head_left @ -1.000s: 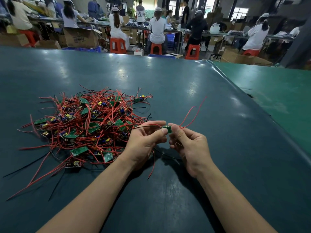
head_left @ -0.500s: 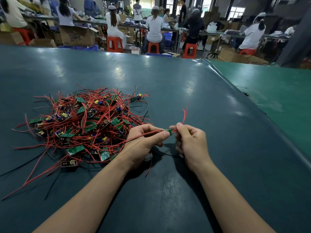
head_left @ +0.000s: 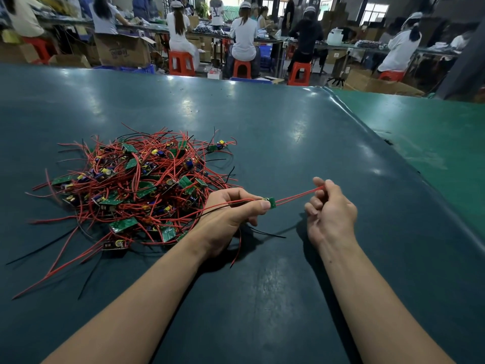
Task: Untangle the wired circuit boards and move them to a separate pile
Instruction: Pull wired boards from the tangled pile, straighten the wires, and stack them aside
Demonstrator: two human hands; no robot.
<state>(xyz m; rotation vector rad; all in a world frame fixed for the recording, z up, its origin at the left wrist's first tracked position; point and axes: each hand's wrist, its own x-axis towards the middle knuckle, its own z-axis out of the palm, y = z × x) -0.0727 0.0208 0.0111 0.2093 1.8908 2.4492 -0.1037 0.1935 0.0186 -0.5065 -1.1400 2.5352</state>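
On the green mat (head_left: 288, 132), your left hand (head_left: 231, 214) pinches the light board (head_left: 271, 202), right hand (head_left: 329, 208) pinching its limp red wires (head_left: 296, 195); grip the board's edges.

tangled pile of boards (head_left: 136, 190) crowding the left, bare table mat (head_left: 301, 143) ahead and right

Workers on orange stools (head_left: 182, 63) behind teal table (head_left: 262, 122).

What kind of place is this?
Probably an electronics assembly workshop. A tangled pile of wired circuit boards lies on a long green worktable, and behind it workers sit on red stools among cardboard boxes.
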